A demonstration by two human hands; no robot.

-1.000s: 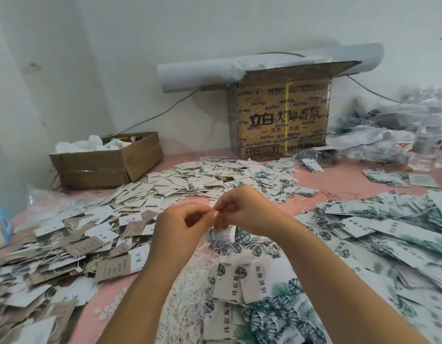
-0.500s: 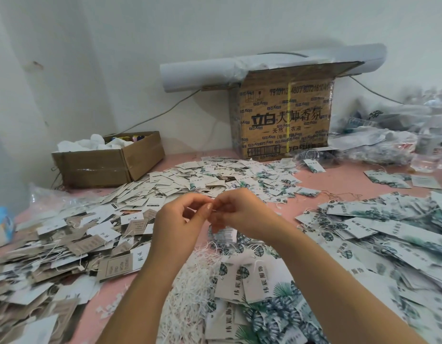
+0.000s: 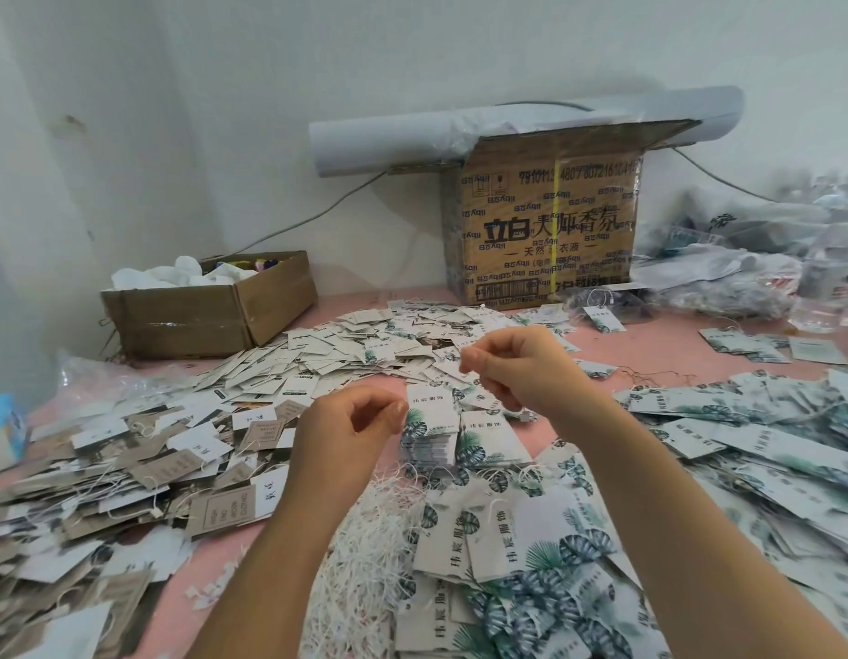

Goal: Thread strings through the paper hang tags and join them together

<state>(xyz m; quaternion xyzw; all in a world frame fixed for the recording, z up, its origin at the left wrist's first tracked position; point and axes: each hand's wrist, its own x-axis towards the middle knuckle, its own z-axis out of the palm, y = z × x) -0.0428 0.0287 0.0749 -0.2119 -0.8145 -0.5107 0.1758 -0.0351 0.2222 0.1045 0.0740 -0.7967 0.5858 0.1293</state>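
The left hand sits at eight o'clock of the right hand; both pinch fingertips, seemingly tightening a thin white string too fine to see. Between them lie stacked leaf-printed paper hang tags, handy.

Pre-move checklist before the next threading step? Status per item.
1. Left hand fingertips pinched together: ok.
2. Right hand fingertips pinched together: ok.
3. A string between the hands: cannot tell, too thin to see.
4. Leaf-print tag stack below the hands already threaded: cannot tell.
5. Spare white strings by the left wrist: ok.
6. Loose leaf-print tags close in front: ok.
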